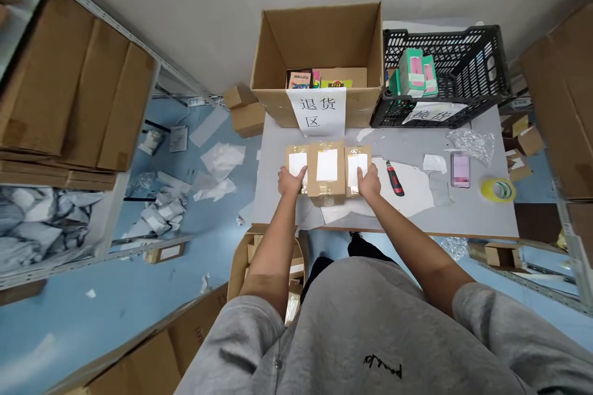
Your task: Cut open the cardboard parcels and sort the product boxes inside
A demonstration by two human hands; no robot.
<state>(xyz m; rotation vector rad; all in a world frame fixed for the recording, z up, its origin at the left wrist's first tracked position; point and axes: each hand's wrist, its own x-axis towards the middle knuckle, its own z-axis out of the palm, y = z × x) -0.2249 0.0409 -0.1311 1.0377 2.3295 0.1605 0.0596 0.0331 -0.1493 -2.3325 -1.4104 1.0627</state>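
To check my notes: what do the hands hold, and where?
Left hand rests on one cardboard parcel's near edge, right hand on another's; grip unclear.

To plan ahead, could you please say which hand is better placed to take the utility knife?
The right hand, probably: it rests on the right parcel beside the utility knife; the left hand is beyond the middle parcel.

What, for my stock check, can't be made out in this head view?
In the head view:
- Labels on the three cardboard parcels: any print is too small to read; the left hand and right hand cover parts of the outer two.
- Cardboard box: its front wall hides the lower part of the packets inside.
- Phone: screen too blurred to read.
- Box under the table: the left forearm hides most of it.
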